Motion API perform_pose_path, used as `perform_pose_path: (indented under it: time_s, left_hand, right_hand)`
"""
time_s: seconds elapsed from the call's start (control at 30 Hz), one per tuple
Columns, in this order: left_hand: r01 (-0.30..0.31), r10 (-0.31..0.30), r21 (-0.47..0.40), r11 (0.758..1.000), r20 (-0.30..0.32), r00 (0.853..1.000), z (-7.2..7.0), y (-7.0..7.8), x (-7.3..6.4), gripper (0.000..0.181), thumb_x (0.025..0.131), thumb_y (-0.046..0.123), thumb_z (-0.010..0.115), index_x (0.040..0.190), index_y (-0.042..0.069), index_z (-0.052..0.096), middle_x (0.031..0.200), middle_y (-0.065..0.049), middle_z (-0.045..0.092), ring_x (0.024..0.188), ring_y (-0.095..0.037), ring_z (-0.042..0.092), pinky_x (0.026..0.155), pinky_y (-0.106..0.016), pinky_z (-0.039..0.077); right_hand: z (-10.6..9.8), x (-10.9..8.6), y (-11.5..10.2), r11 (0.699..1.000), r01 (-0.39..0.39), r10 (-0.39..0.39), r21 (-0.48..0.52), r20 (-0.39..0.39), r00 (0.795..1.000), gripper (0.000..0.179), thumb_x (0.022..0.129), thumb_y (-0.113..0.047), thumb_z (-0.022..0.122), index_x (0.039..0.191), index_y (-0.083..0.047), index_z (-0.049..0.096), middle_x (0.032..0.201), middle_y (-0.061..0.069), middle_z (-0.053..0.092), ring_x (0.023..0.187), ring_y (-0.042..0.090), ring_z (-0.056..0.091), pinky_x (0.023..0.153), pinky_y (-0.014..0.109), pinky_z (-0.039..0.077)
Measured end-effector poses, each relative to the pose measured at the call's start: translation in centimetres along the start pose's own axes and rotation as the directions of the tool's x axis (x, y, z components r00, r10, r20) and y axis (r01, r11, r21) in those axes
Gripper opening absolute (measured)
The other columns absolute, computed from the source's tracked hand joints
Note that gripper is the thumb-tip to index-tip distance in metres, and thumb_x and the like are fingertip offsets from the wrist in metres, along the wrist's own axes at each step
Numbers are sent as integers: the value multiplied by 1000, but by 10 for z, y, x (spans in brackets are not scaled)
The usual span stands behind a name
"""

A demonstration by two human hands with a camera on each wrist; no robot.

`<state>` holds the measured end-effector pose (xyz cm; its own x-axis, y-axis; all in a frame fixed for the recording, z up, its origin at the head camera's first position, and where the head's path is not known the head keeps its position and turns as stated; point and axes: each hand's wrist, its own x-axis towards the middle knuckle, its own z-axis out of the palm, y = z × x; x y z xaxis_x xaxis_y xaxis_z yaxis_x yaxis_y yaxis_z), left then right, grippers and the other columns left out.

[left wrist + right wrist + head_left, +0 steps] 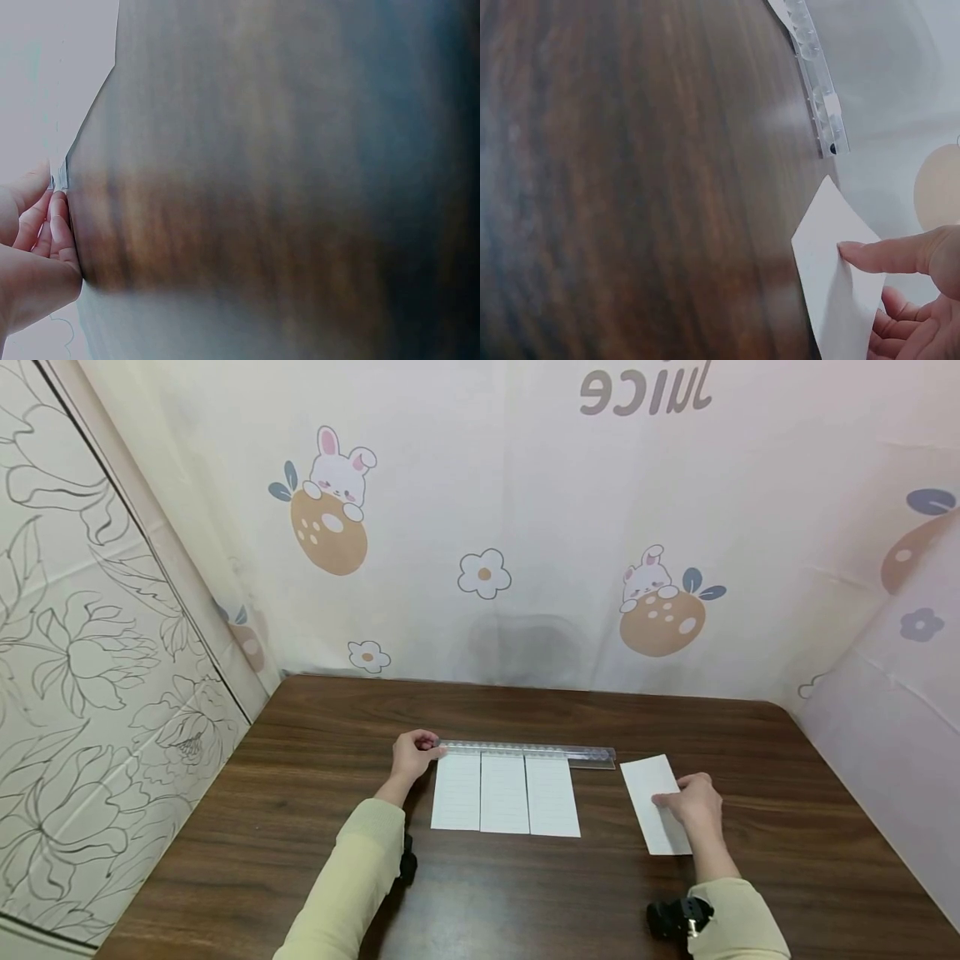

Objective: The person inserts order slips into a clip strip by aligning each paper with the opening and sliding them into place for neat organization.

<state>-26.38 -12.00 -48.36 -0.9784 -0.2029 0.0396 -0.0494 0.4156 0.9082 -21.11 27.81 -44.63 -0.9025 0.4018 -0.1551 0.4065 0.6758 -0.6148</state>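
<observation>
A clear plastic ruler (592, 755) lies across the top edges of three white paper slips (504, 797), which sit side by side. At the ruler's left end, my left hand (412, 755) pinches it between thumb and fingers; the left wrist view shows this grip at the ruler's tip (60, 177). To the right of the ruler, my right hand (696, 803) holds a fourth white slip (649, 802), tilted. The thumb presses on the slip's face (826, 277) and the other fingers are behind it. In the right wrist view the ruler's free end (829, 127) stands apart from this slip.
Everything lies on a dark brown wooden table (480, 893). A white curtain (450, 510) with rabbit and fruit prints hangs along its back edge. Another panel (90, 693) with line-drawn flowers stands at the left.
</observation>
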Motion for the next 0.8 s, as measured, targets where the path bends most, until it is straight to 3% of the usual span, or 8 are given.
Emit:
perform_pose_path:
  time_s: [0.37, 0.8]
  left_hand:
    - [3, -3, 5, 1000, -1, 1000, 0, -2, 1, 16, 74, 8, 71, 85, 0, 63, 76, -6, 56, 73, -17, 50, 63, -28, 42]
    - [8, -8, 0, 1000, 0, 1000, 0, -1, 1, 16, 75, 8, 71, 86, -1, 63, 77, -7, 56, 73, -17, 50, 61, -27, 42]
  right_hand:
    - [2, -3, 1, 996, 86, -84, 30, -42, 996, 36, 75, -5, 62, 104, 10, 48, 103, 34, 50, 94, 45, 44, 77, 49, 37]
    - [2, -12, 3, 984, 55, -43, 170, -71, 997, 34, 81, -8, 58, 112, 6, 53, 101, 29, 55, 97, 41, 43, 78, 48, 34]
